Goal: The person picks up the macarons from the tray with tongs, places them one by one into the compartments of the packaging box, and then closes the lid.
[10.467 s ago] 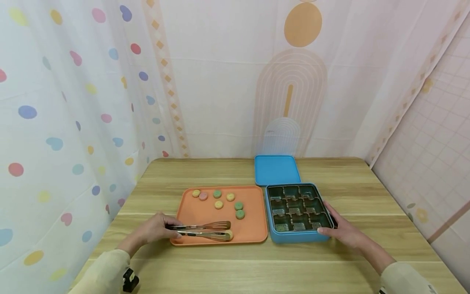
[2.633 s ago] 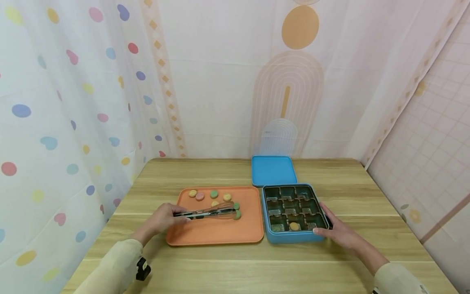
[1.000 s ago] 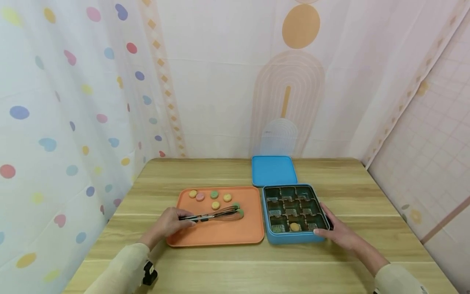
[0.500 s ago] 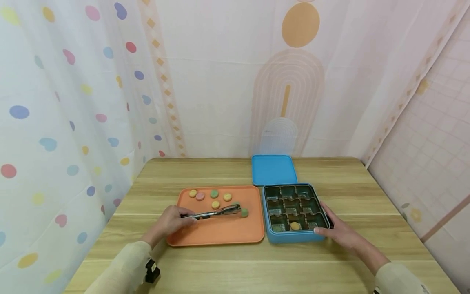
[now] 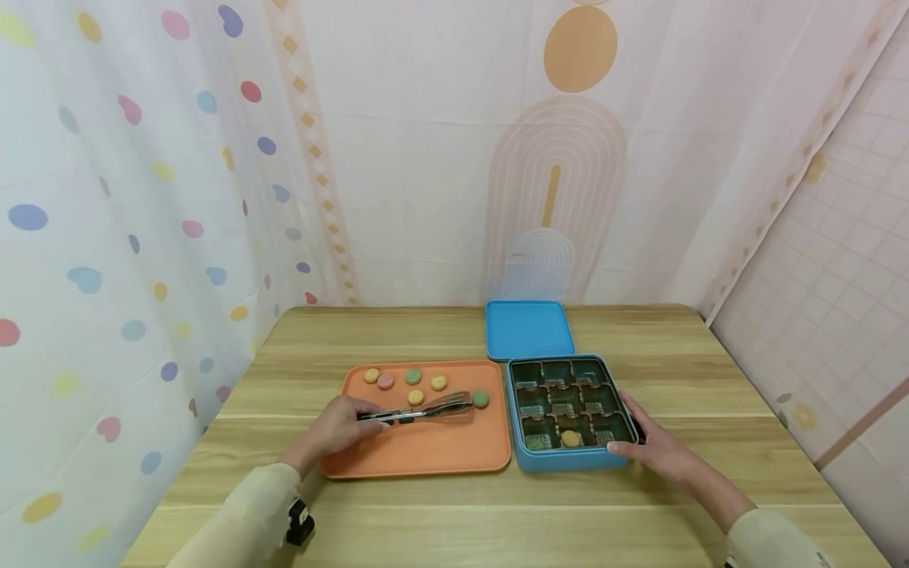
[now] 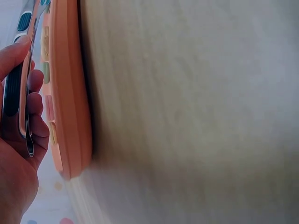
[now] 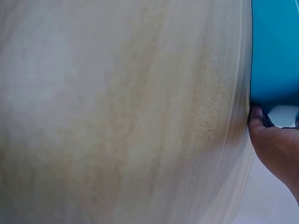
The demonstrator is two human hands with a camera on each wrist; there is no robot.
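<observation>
My left hand grips the black-handled metal tongs by their handles, over the orange tray. The tong tips lie close beside a green macaron; whether they touch it I cannot tell. A second green macaron that showed earlier is not visible, perhaps behind the tongs. In the left wrist view, thumb and fingers wrap the handles. To the right, my right hand holds the near right corner of a blue divided box, thumb in front. One yellow macaron sits in the box's front middle compartment.
Several more macarons lie on the tray's back half, among them a pink one and a green one. A blue lid lies behind the box on the wooden table. Patterned curtains hang behind the table.
The yellow macaron moved from the tray's front into the box. The tongs then closed in around the green macarons, and one green macaron shifted right and back. My right hand has stayed on the box.
</observation>
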